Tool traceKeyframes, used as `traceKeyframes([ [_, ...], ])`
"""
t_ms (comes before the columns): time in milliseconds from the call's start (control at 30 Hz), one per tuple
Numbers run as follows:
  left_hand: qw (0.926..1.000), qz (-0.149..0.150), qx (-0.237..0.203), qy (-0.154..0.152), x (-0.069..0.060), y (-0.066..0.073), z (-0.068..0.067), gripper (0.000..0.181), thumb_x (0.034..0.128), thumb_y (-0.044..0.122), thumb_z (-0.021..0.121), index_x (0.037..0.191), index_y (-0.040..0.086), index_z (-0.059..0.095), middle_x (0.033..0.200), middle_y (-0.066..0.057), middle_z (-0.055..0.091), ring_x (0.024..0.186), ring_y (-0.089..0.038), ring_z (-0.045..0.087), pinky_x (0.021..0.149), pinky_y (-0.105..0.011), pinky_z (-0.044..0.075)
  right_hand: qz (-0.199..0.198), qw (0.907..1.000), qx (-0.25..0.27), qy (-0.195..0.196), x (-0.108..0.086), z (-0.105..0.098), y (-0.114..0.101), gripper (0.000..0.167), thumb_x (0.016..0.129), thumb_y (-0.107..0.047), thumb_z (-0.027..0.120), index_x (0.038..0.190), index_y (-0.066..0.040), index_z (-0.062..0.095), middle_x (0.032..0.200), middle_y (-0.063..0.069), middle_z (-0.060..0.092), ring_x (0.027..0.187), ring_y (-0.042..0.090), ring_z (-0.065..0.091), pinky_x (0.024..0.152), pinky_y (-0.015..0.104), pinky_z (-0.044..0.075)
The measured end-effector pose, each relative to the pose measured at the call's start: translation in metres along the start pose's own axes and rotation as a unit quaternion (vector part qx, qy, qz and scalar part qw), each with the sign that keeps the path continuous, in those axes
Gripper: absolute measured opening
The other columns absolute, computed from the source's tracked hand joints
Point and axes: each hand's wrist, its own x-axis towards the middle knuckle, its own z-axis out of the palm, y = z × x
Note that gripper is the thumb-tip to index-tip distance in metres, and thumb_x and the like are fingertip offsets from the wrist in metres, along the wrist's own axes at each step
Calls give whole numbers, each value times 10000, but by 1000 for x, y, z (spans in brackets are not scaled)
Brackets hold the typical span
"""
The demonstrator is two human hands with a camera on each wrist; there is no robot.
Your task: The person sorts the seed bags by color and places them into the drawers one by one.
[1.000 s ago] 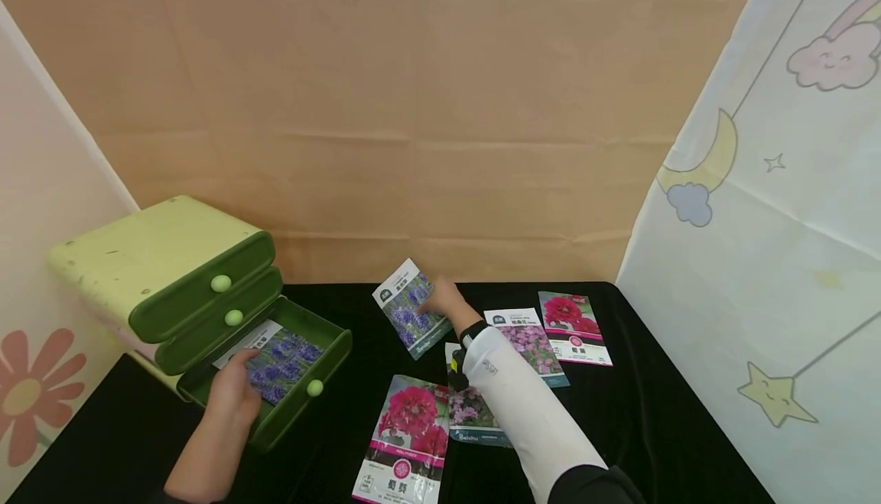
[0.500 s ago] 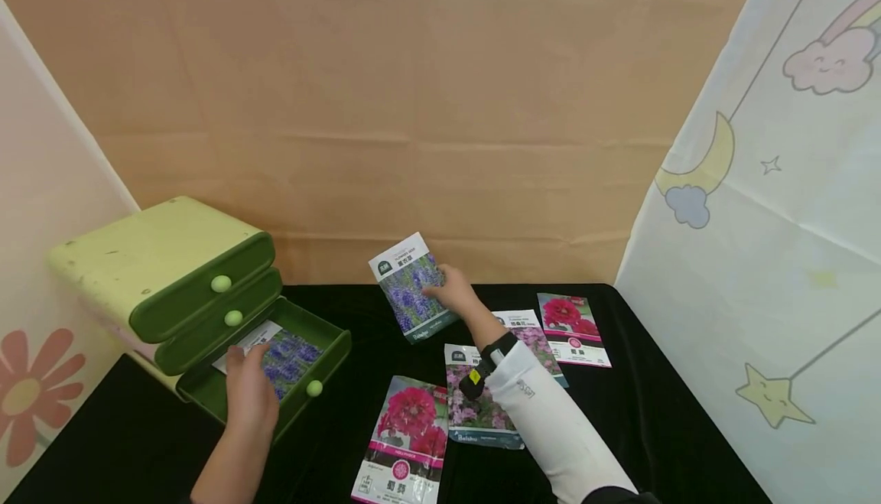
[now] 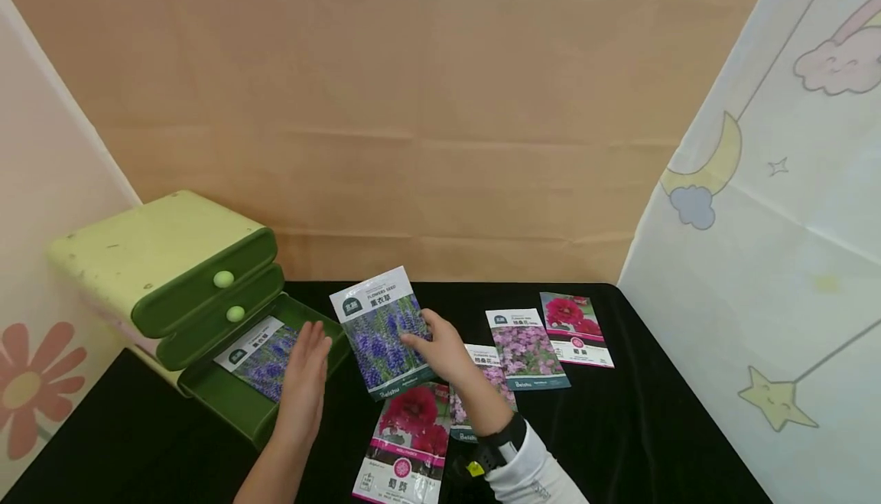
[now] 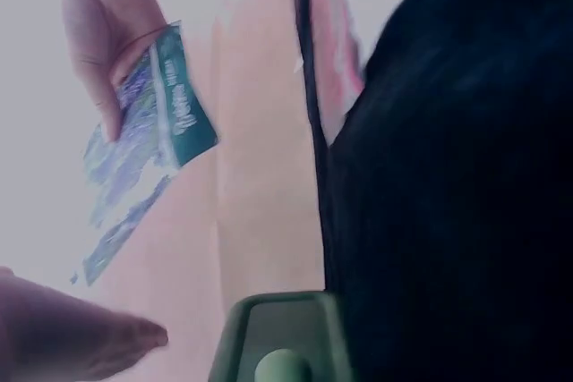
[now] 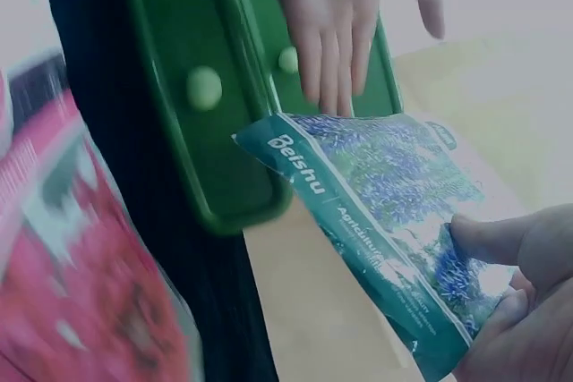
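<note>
My right hand (image 3: 443,347) pinches a lavender seed packet (image 3: 381,328) by its right edge, thumb on the printed front, above the table. In the right wrist view the packet (image 5: 376,212) shows its teal "Beishu" strip. With fingers straight and together, my left hand (image 3: 306,378) hovers at the open bottom drawer (image 3: 237,416) and holds nothing. A second lavender packet (image 3: 258,355) lies flat in that drawer, partly behind the left hand. The drawer belongs to a green cabinet (image 3: 165,252) whose two upper drawers are closed.
On the black cloth lie a large red-flower packet (image 3: 402,450), two pink-flower packets, one of them (image 3: 526,351) farther back, and a smaller red-flower packet (image 3: 577,328) at the right. A brown paper backdrop (image 3: 447,144) stands behind the table.
The right hand has lifted the lavender packet and brought it left and nearer, toward the drawer. My left hand has come off the packet in the drawer and moved right, fingers straightened.
</note>
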Motion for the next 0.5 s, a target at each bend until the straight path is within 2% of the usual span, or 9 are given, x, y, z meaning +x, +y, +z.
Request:
traceKeyframes([
  [100, 9985, 63, -30, -539, -1, -6, 5, 727, 1051, 305, 398, 1550, 65, -71, 1629, -143, -22, 1501, -311, -6, 1210, -502, 51, -37, 9994, 314, -131, -12, 7, 2, 535, 976, -248, 588, 1423, -3, 426, 1442, 246, 454, 1322, 451, 428, 1031, 593, 410],
  [167, 9968, 68, -72, -794, -2, -9, 7, 709, 1053, 312, 391, 1551, 38, -33, 1621, -186, 7, 1494, -357, 9, 1197, -547, 59, -103, 9988, 429, -198, -17, 10, 3, 474, 991, -245, 560, 1392, -15, 461, 1393, 232, 510, 1290, 436, 469, 1010, 574, 438],
  [200, 9962, 77, -75, -868, -3, -11, 8, 696, 1054, 316, 388, 1552, 27, -4, 1614, -210, 39, 1489, -376, 25, 1189, -571, 62, -105, 9985, 494, -225, -19, 11, 3, 451, 997, -245, 547, 1379, -16, 472, 1315, 259, 551, 1187, 440, 542, 971, 565, 464],
  [267, 9961, 6, -58, -881, -3, -14, 9, 683, 1052, 327, 393, 1551, 15, 47, 1595, -237, 120, 1479, -401, 81, 1180, -596, 77, -117, 9979, 599, -226, -21, 13, 4, 422, 1012, -239, 516, 1371, -19, 482, 1294, 259, 565, 1166, 435, 555, 961, 561, 471],
  [333, 9967, -71, 25, -807, -4, -15, 10, 680, 1045, 333, 417, 1547, 11, 91, 1566, -259, 201, 1461, -401, 165, 1171, -612, 105, -92, 9983, 553, -171, -23, 14, 3, 445, 1018, -254, 501, 1390, -10, 467, 1336, 266, 534, 1215, 437, 521, 990, 579, 443],
  [400, 9976, -121, 163, -663, -3, -16, 11, 652, 1039, 311, 443, 1535, 5, 151, 1523, -270, 297, 1410, -368, 314, 1163, -590, 196, -5, 9983, 572, -150, -23, 14, 4, 490, 1023, -263, 492, 1424, 10, 425, 1388, 284, 485, 1250, 452, 490, 1017, 599, 414],
  [433, 9978, -179, 246, -595, -3, -17, 11, 645, 1035, 305, 456, 1529, 2, 173, 1508, -264, 329, 1370, -322, 394, 1156, -563, 249, 26, 9982, 588, -144, -23, 14, 4, 504, 1024, -264, 489, 1440, 10, 408, 1440, 259, 452, 1311, 447, 442, 1035, 603, 399],
  [500, 9978, -302, 376, -456, -2, -18, 12, 607, 1026, 278, 486, 1505, -3, 241, 1459, -240, 419, 1251, -189, 526, 1109, -454, 381, 55, 9983, 559, -168, -22, 15, 5, 512, 1024, -266, 488, 1448, 6, 400, 1435, 253, 462, 1296, 436, 466, 1029, 594, 412],
])
